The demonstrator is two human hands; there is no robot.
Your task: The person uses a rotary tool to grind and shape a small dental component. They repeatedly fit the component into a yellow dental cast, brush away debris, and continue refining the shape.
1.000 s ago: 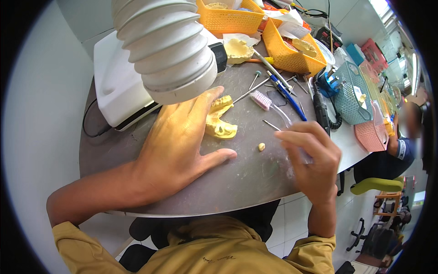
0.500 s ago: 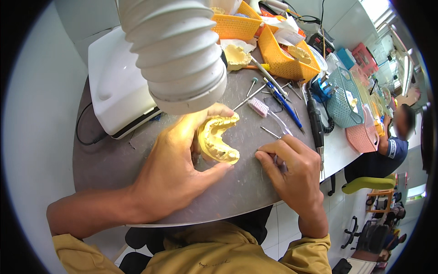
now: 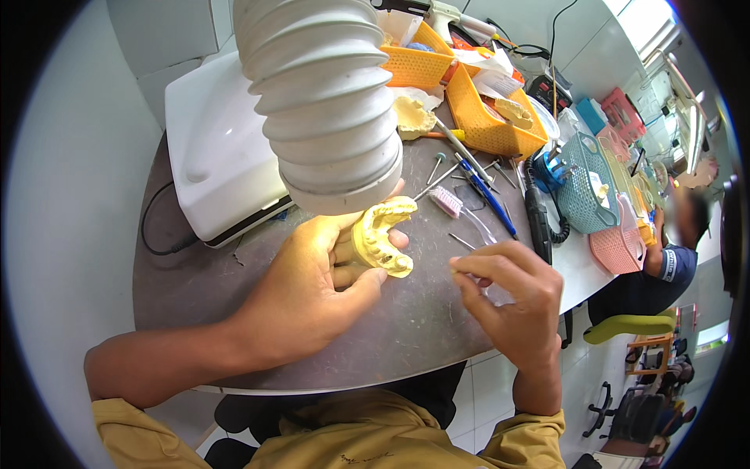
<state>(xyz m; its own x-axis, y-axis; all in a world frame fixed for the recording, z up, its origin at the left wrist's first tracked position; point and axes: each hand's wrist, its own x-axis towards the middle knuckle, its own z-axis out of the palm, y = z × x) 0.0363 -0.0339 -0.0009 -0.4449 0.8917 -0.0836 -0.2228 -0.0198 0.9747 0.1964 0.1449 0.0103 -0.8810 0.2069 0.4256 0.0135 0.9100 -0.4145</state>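
Observation:
My left hand (image 3: 301, 273) is wrapped round a yellow plaster dental cast (image 3: 373, 244), a horseshoe-shaped row of teeth facing up. My thumb presses near its lower end, and fingers show behind it and inside the curve. A small dark spot marks the tooth row close to that end. To the right of the cast, apart from it, my right hand (image 3: 512, 293) holds thumb and forefinger pinched together. Whatever is between those fingertips is too small to name. A toothbrush with pink bristles (image 3: 447, 202) lies just beyond my right hand, its clear handle running toward the fingers.
A white ribbed hose (image 3: 332, 117) hangs above the cast. A white machine (image 3: 223, 148) stands on the left. Farther back lie metal tools, a blue pen (image 3: 492, 199) and a black handpiece (image 3: 537, 211). Orange baskets (image 3: 492, 129) and a teal basket (image 3: 586, 176) stand behind; a person sits at right.
My left hand has turned the cast slightly, and a dark spot now shows in its tooth row. My right hand has shifted a little right, its fingertips pinched more visibly.

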